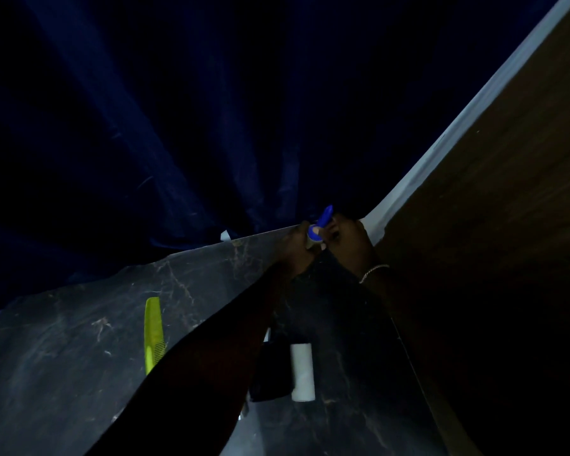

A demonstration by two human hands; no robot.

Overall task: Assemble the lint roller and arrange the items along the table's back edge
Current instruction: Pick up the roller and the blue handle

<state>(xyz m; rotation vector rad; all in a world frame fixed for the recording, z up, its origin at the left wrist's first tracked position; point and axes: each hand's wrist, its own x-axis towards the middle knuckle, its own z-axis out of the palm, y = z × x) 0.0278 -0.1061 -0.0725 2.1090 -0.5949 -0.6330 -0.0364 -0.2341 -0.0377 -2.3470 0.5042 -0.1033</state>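
The scene is very dark. Both hands meet at the far right corner of the dark marble table (79, 340), near its back edge. My left hand (298, 250) and my right hand (349, 241) together hold the lint roller (321, 223), whose blue handle sticks up between them. A pale roll end shows just under the blue part. A loose white roll (302, 371) lies on the table nearer to me, between my forearms. A yellow-green comb (153, 330) lies flat to the left.
A dark, flat object (270, 373) rests beside the white roll on its left. A dark blue curtain (145, 126) hangs behind the table. A brown wooden panel (491, 225) with a white edge stands along the right side.
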